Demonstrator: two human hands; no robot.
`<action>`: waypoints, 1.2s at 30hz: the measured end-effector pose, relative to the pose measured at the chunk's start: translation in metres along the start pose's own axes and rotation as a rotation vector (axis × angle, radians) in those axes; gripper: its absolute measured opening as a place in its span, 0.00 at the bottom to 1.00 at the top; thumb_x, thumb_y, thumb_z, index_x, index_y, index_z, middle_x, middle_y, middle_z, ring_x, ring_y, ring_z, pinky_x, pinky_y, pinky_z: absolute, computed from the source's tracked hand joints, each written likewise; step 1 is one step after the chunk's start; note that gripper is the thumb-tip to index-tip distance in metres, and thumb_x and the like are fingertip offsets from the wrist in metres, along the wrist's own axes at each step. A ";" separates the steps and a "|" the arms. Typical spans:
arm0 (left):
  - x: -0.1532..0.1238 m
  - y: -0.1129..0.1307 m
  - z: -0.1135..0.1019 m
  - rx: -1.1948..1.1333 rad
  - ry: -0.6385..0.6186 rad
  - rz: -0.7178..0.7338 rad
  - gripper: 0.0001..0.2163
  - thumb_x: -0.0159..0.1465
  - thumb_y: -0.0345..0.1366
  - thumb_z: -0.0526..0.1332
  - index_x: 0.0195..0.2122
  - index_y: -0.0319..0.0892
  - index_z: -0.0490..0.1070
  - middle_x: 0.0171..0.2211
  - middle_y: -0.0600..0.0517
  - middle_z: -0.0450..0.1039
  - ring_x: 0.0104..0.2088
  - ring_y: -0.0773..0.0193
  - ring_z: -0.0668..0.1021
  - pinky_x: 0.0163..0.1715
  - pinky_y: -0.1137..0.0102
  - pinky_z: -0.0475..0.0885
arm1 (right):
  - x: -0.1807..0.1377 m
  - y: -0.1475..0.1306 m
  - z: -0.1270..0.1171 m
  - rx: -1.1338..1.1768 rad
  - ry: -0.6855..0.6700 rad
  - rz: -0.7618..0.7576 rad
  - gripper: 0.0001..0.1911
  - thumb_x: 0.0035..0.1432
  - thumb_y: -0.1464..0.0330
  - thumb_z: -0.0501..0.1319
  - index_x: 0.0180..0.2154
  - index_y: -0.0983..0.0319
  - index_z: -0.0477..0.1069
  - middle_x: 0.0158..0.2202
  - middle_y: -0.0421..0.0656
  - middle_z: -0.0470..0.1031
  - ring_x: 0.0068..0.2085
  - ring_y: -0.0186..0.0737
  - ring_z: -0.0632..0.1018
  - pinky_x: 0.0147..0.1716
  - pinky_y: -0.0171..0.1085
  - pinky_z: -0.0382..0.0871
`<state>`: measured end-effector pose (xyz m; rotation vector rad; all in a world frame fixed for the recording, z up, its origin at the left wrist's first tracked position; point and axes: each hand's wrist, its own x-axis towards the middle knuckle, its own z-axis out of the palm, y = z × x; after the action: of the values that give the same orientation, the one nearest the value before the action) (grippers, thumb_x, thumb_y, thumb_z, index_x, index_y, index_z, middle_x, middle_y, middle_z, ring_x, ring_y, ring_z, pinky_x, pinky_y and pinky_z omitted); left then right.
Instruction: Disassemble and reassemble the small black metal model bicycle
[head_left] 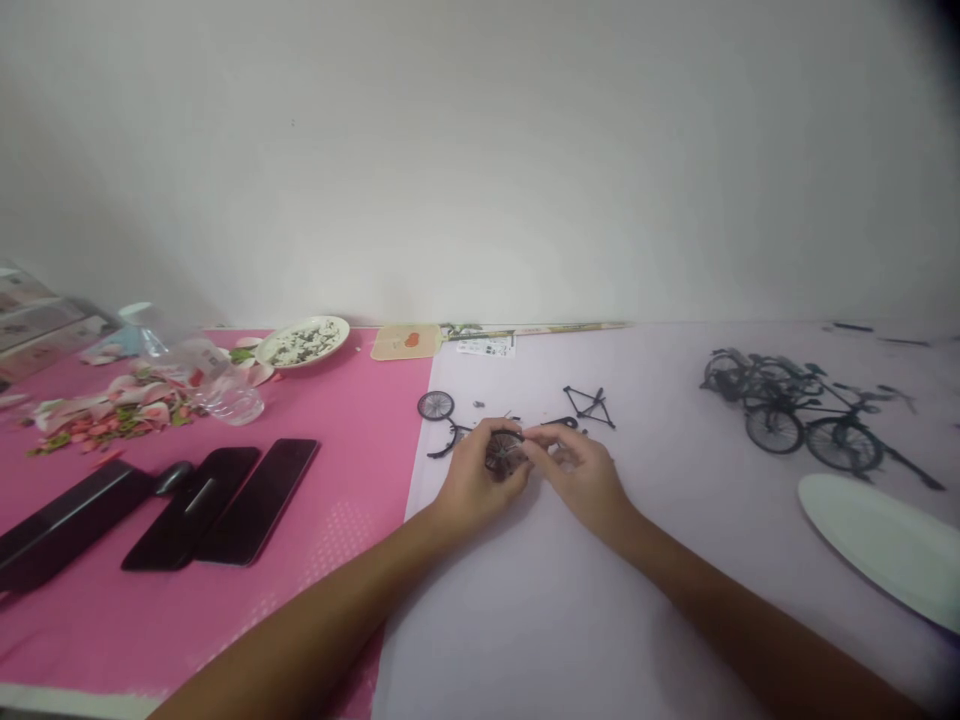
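Observation:
Over the pale cloth, my left hand [471, 475] is closed around a small black toy bicycle wheel [504, 452], thumb and fingers on its rim. The fingertips of my right hand [581, 470] pinch at the wheel's right edge; any small part between them is hidden. Beyond my hands lie a loose spoked wheel [436, 405], a black bicycle frame [590, 404] and a curved black part [448, 440], partly behind my left hand. Another black part [562, 422] shows just above my right hand.
Assembled toy bicycles [814, 430] stand at right, near a white plate [889, 540]. On the pink cloth at left are two phones [255, 505], a long black object [71, 525], a plastic bottle [206, 375], scattered petals [112, 410] and a filled dish [341, 345]. A fly swatter [409, 343] lies by the wall.

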<state>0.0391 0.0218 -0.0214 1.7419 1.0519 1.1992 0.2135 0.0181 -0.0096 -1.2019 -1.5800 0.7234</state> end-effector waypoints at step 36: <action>0.002 0.000 -0.003 0.118 -0.063 0.177 0.26 0.60 0.26 0.66 0.59 0.48 0.67 0.53 0.45 0.67 0.53 0.55 0.76 0.54 0.61 0.74 | 0.001 -0.002 -0.002 0.155 -0.117 0.203 0.17 0.60 0.55 0.69 0.43 0.60 0.77 0.32 0.44 0.82 0.29 0.41 0.80 0.28 0.37 0.76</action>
<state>0.0371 0.0242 -0.0202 1.9852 0.9645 1.2016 0.2142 0.0185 -0.0068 -1.2345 -1.4793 1.0443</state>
